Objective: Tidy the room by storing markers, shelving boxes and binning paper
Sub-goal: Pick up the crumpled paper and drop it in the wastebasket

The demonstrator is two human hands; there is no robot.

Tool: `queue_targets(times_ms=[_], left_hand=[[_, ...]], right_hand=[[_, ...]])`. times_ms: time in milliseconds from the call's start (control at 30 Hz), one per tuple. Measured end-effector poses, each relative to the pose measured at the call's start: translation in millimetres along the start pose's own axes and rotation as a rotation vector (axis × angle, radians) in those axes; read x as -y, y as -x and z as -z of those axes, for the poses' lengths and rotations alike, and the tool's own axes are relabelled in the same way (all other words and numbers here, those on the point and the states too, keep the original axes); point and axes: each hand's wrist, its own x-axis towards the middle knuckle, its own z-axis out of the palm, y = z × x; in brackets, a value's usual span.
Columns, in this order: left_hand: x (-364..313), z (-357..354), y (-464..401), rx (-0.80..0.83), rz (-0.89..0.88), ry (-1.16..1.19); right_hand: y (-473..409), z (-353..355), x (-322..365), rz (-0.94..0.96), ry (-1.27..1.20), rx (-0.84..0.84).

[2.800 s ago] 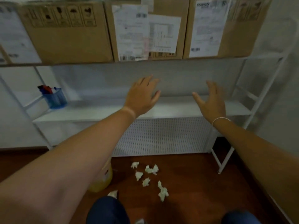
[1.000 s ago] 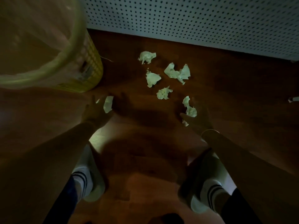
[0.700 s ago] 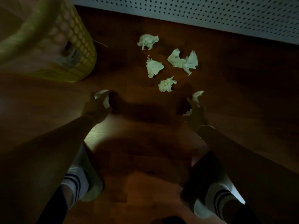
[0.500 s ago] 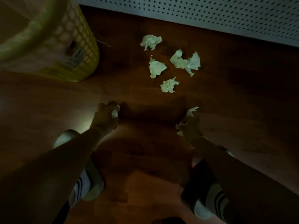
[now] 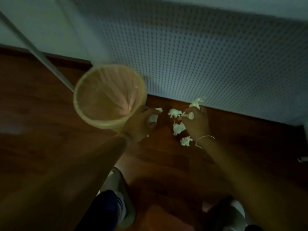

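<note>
A yellow waste bin (image 5: 100,121) with a thin plastic liner stands on the wooden floor, seen from above. My left hand (image 5: 141,124) is just right of its rim, shut on a crumpled paper ball (image 5: 153,116). My right hand (image 5: 196,122) is further right, shut on crumpled paper (image 5: 196,103) that sticks out above the fingers. Three more paper balls lie on the floor between and below my hands: one (image 5: 174,112) at the top, one (image 5: 178,128) in the middle, one (image 5: 185,141) near my wrist.
A white perforated panel (image 5: 208,55) runs along the wall behind the floor. A white shelf leg (image 5: 41,55) slants down left of the bin. My feet in white socks (image 5: 120,189) are at the bottom. The view is dim and blurred.
Both hands have closed on paper from the floor and lifted it toward the bin. The view has swung so the bin's opening now shows.
</note>
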Motion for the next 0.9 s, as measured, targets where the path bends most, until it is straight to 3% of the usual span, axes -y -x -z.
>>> queue_targets(times_ms=[200,467,667,900], left_hand=[[23,89,10,-0.321,0.087,-0.034],[53,124,31,-0.330,0.289,0.098],[41,118,41,-0.196,0.276,0.061],[-12,51,4,-0.033,0.206,-0.049]], right_hand=[[10,-26,122,0.262,-0.106,0.014],[17,-66,182,0.286,0.022,0.317],[25,-34,158,0.203,0.000,0.267],[17,24,28,-0.082,-0.042,0.192]])
